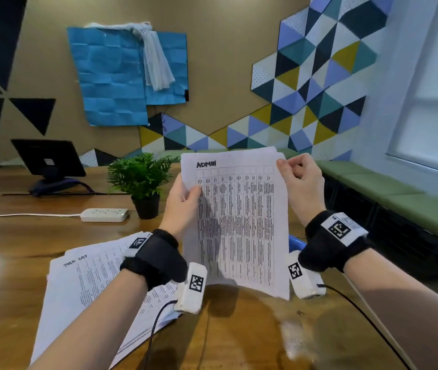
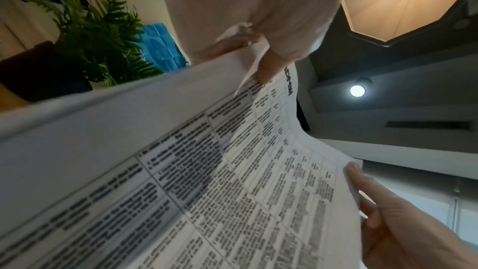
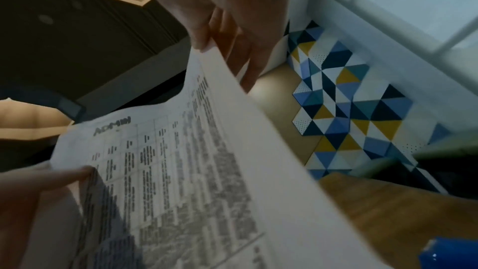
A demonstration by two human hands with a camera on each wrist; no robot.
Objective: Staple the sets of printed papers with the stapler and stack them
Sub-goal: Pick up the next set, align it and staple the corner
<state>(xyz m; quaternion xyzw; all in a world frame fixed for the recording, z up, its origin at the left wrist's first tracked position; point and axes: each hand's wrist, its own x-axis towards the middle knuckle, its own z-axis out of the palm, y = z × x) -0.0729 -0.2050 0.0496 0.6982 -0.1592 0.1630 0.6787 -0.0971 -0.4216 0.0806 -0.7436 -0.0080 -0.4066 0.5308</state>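
Held upright above the table's (image 1: 239, 329) near edge, the ADMIN paper set (image 1: 239, 222) looked light and floppy, left hand (image 1: 186, 201) pinching its left edge, right hand (image 1: 302, 180) its top-right corner.

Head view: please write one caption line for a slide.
Both hands, left hand and right hand, hold the "ADMIN" printed papers upright above the wooden table.

Two hands, the left hand (image 1: 186, 201) and the right hand (image 1: 302, 180), are holding one set of papers (image 1: 239, 222). One pile of papers (image 1: 92, 284) is lying on the table. One potted plant (image 1: 142, 180), one power strip (image 1: 105, 214) and one monitor (image 1: 48, 158) are standing behind.
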